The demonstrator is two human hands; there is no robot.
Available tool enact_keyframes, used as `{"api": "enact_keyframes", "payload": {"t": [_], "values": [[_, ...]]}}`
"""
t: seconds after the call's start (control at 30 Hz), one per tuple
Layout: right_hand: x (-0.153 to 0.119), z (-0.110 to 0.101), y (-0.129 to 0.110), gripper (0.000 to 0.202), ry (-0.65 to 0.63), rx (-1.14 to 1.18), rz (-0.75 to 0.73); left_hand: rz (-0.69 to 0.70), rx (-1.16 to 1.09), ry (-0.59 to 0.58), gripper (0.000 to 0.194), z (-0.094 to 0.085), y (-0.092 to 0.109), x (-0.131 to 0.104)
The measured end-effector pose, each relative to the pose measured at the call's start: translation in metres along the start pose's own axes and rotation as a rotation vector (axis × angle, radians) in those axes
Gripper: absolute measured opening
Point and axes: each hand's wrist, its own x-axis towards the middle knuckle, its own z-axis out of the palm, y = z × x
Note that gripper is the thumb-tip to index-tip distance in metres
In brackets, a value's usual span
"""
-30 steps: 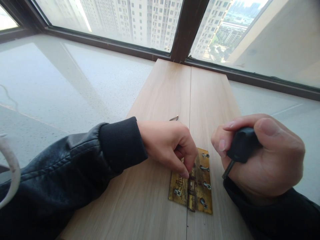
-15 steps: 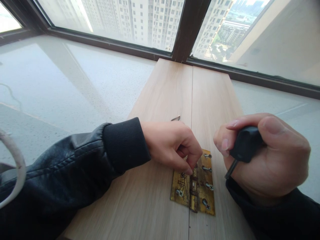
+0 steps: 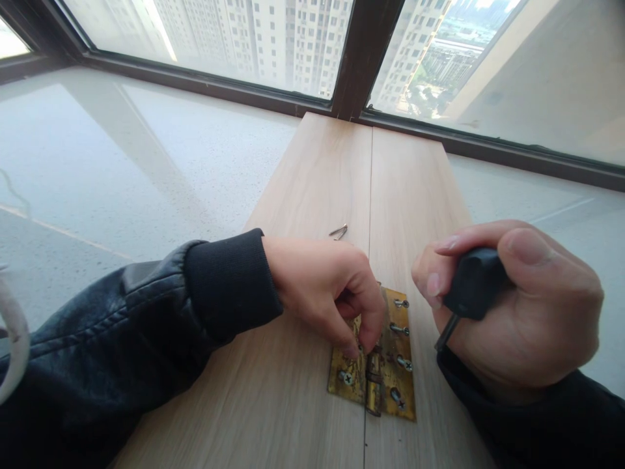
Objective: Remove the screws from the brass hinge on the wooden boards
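Left hand [image 3: 327,280]: thumb and index fingertip bent down, narrow gap btwn them, pos. over the L leaf of the brass hinge [image 3: 390,374], nr its barrel. Contact w/ the leaf, and whether a small part is gripped, cannot be told. Right hand [image 3: 547,299]: closed around the black handle of the screwdriver [image 3: 476,283], held off the board, R of the hinge; shaft points down toward the wrist, tip nr the dark cuff.

Brass hinge: open flat on the wood board [image 3: 297,384], barrel [image 3: 374,391] approx. along the seam [image 3: 370,195], one leaf per side. Surface worn, w/ dark marks on the L leaf, too small to read. R leaf: 4 hinge screws [image 3: 405,363] in a row, standing tilted in their holes, cross-slot visible on the lower heads. L leaf: 1 cross-head screw [image 3: 346,378] visible nr the lower corner; upper part of leaf hidden by the left hand.

Loose screws [image 3: 339,230]: thin, lying together on the board beyond the left hand, L of the seam. Board: on white speckled surface [image 3: 146,169], far end at the dark window frame [image 3: 356,65]. White curved item [image 3: 17,339]: L edge of view, adj. to the black sleeve [image 3: 156,319].
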Motion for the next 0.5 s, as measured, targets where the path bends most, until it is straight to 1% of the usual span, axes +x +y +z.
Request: {"api": "enact_keyframes", "payload": {"t": [0.13,0.3,0.5], "values": [[0.0000,-0.0001,-0.0002,0.023,0.005,-0.010,-0.004,-0.009,0.020,0.037,0.012,0.0015,0.0013,0.0003],[0.0002,0.0004,-0.0011,0.022,0.000,-0.016,0.013,0.008,0.003,0.046,0.011,0.0026,0.0007,-0.0002],[-0.0002,-0.0003,0.0010,0.023,-0.027,0.006,-0.022,0.014,-0.020,0.113,0.013,0.0048,-0.0011,0.0004]]}}
